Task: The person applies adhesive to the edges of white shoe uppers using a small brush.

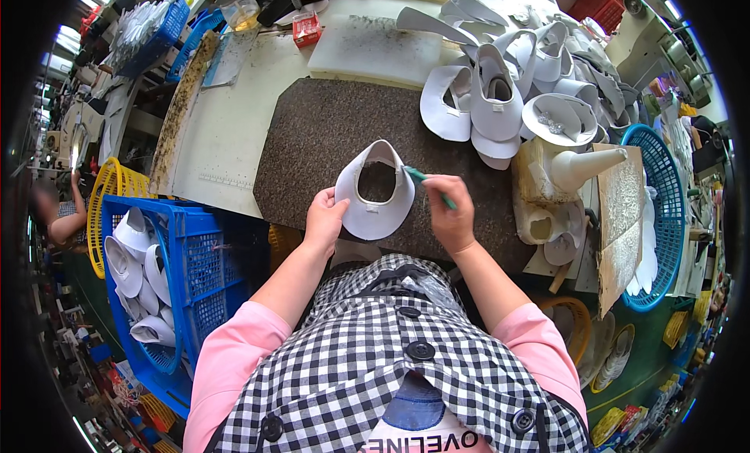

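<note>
A white shoe upper (367,218), with an oval opening at its middle, is held over the dark speckled board (312,140). Its left edge is pinched in my left hand (323,221), thumb on top. My right hand (451,211) closes round a slim green pen-shaped tool (418,174), whose far end touches the upper's right rim near the top of the opening. I cannot make out that tool's tip. Several more white uppers (497,101) lie piled just beyond the board, to the right.
A blue crate (205,250) with white uppers stands at my left. On the right are a cone-shaped form on a block (574,170), a cardboard sheet (617,226) and a round blue basket (672,218). A small red box (306,28) sits at the back. Another person (62,218) is far left.
</note>
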Demonstrator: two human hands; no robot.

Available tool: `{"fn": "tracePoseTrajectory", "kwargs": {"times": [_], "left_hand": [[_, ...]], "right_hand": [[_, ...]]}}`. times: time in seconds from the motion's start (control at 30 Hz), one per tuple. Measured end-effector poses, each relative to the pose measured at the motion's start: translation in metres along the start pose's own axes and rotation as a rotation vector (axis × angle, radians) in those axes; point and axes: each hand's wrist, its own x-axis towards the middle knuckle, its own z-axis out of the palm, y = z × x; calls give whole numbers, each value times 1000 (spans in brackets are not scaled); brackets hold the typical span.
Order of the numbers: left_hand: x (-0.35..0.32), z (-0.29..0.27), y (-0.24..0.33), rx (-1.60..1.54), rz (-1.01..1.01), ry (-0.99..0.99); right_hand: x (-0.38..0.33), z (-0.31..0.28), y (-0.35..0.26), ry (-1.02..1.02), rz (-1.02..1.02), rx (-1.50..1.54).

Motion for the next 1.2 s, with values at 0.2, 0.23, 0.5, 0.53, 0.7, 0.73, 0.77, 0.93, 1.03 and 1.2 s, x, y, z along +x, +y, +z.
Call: {"fn": "tracePoseTrajectory", "kwargs": {"times": [0.2, 0.23, 0.5, 0.53, 0.7, 0.73, 0.77, 0.93, 1.03, 1.2], "left_hand": [[9, -9, -8, 18, 9, -2], [6, -11, -8, 27, 10, 0], [14, -20, -17, 150, 9, 4], [9, -13, -7, 249, 30, -42], [-16, -6, 11, 202, 281, -12], [-22, -12, 6, 230, 397, 31], [-42, -13, 21, 231, 434, 72], [-55, -43, 31, 336, 910, 89], [-54, -46, 21, 295, 896, 85], [-70, -47, 10, 257, 856, 235]], "right_hand": [[-32, -5, -4, -398, -102, -102], [-29, -7, -4, -395, -104, -104], [10, 7, 5, -281, 141, 77], [6, 0, 8, -223, 110, 11], [20, -19, 21, 134, 272, 213], [34, -24, 10, 74, 312, 193], [43, -28, 3, 40, 364, 163], [68, -23, -46, 36, 416, 553], [72, -13, -84, -85, 396, 703], [53, -3, -66, -254, 352, 445]]}}
